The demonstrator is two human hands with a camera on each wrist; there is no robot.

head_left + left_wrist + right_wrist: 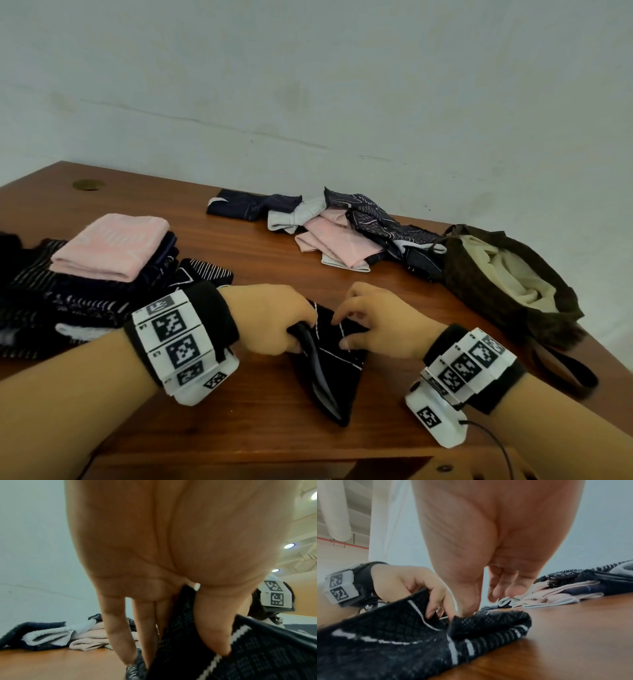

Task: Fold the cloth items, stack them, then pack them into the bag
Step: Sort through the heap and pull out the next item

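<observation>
A black cloth with thin white lines (330,373) hangs between both hands over the table's front edge, partly folded. My left hand (296,330) grips its left upper edge, thumb (211,631) on one side of the fabric (265,655) and fingers on the other. My right hand (344,330) pinches the right upper edge, its thumb (465,605) down on the black cloth (388,649). A stack of folded cloths with a pink one on top (109,246) sits at the left. The open brown bag with cream lining (513,274) lies at the right.
A loose pile of unfolded navy, pink and white cloths (346,229) lies at the back middle of the wooden table (239,260), close to the bag. A white wall rises behind the table. The bag's strap (565,370) trails toward the front right corner.
</observation>
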